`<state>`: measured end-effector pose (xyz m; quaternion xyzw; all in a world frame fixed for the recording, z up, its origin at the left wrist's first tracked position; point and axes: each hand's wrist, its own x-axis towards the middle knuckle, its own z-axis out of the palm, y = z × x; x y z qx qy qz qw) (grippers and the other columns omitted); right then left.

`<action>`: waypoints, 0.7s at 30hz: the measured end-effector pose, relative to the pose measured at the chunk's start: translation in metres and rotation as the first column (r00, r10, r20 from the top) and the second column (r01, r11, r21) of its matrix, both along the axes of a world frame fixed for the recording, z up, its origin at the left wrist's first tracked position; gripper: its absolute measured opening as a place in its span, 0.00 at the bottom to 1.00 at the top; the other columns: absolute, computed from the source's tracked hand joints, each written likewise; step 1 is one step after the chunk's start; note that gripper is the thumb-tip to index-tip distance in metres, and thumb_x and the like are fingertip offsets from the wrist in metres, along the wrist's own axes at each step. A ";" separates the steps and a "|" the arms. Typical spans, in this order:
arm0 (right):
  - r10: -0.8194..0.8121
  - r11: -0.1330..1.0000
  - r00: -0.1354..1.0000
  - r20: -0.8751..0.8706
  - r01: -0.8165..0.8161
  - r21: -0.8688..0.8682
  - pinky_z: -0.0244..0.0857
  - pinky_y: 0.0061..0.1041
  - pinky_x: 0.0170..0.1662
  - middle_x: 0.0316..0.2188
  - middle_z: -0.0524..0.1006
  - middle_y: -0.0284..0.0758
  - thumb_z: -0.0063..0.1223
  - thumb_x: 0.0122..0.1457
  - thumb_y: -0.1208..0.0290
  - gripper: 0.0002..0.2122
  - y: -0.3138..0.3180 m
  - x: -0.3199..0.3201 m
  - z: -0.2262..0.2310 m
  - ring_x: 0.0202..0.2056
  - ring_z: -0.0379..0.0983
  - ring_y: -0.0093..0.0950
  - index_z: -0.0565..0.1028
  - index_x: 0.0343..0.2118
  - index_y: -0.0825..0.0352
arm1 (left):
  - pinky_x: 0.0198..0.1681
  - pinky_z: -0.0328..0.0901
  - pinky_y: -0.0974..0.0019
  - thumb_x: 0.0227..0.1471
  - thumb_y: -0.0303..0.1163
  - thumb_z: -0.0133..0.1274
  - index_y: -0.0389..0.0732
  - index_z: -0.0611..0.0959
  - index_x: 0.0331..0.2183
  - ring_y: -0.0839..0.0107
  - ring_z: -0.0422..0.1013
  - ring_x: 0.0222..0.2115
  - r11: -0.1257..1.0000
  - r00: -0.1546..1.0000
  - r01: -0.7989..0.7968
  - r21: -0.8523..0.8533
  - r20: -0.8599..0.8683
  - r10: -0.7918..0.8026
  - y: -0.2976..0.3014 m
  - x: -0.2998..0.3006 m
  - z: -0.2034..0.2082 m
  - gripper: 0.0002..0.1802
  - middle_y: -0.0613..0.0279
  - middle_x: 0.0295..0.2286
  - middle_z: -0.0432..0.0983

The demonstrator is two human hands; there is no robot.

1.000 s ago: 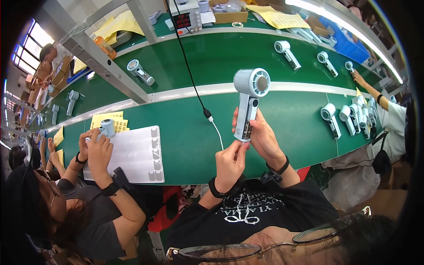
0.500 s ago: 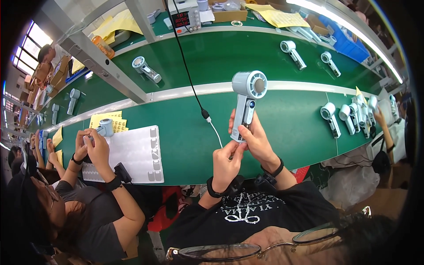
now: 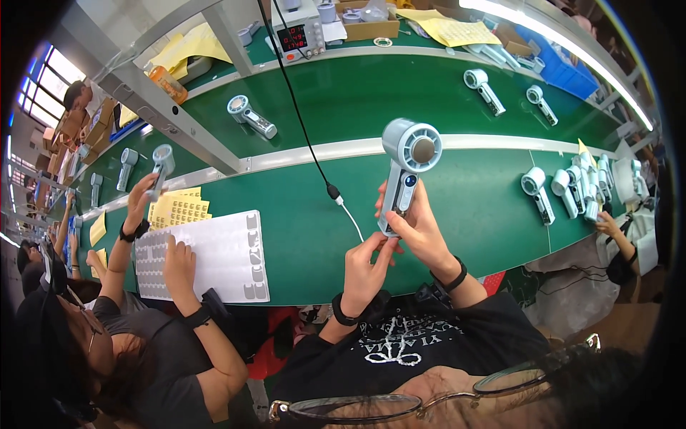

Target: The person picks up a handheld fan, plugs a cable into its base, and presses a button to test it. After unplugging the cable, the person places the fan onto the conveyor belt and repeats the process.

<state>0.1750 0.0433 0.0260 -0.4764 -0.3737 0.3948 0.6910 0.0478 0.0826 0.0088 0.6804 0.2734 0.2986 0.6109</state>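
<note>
Upright in front of me is a pale blue handheld fan (image 3: 412, 145), its round head up and its small dark display facing me. My right hand (image 3: 423, 232) wraps the lower handle, thumb on the front. At the handle's base my left hand (image 3: 366, 275) is closed in a pinch, and a white cable (image 3: 351, 219) runs into its fingers. The fingers hide the cable's end, so its fit in the fan cannot be seen. A black connector (image 3: 333, 191) joins it to a black cord from above.
A bench power supply (image 3: 295, 32) stands at the back. Fans lie on the far belt, with a cluster (image 3: 582, 186) at right. At left a co-worker's raised hand (image 3: 139, 204) holds another fan over a white sticker sheet (image 3: 214, 264). A metal post (image 3: 171, 107) rises at left.
My fan has shifted slightly right and its display looks different. The power supply's red digits have changed. The co-worker has lifted a fan toward the belt; belt fans have moved right.
</note>
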 end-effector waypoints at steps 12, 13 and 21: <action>0.000 1.000 1.000 -0.029 0.001 0.031 0.65 0.29 0.51 0.50 0.62 0.39 0.46 0.58 0.81 0.30 -0.001 -0.004 -0.006 0.47 0.65 0.25 0.45 0.61 0.67 | 0.29 0.66 0.70 0.49 0.23 0.58 0.30 0.81 0.30 0.69 0.76 0.25 0.979 0.990 -0.139 0.152 0.041 0.135 -0.003 -0.003 -0.004 0.05 0.56 0.26 0.79; 0.001 1.000 0.999 -0.039 0.000 0.027 0.65 0.29 0.51 0.50 0.62 0.39 0.46 0.58 0.81 0.30 -0.001 -0.005 -0.006 0.47 0.65 0.25 0.45 0.61 0.67 | 0.29 0.66 0.70 0.49 0.23 0.58 0.30 0.81 0.30 0.69 0.76 0.25 0.977 0.990 -0.141 0.157 0.033 0.138 -0.004 -0.004 -0.003 0.05 0.56 0.26 0.79; -0.045 0.995 0.997 0.056 0.040 0.090 0.66 0.32 0.51 0.50 0.62 0.41 0.47 0.58 0.80 0.29 0.001 -0.006 -0.013 0.51 0.65 0.30 0.46 0.59 0.67 | 0.30 0.67 0.72 0.48 0.23 0.59 0.31 0.83 0.30 0.74 0.75 0.26 0.991 0.998 -0.062 0.118 0.000 0.063 0.002 -0.013 0.000 0.05 0.57 0.26 0.80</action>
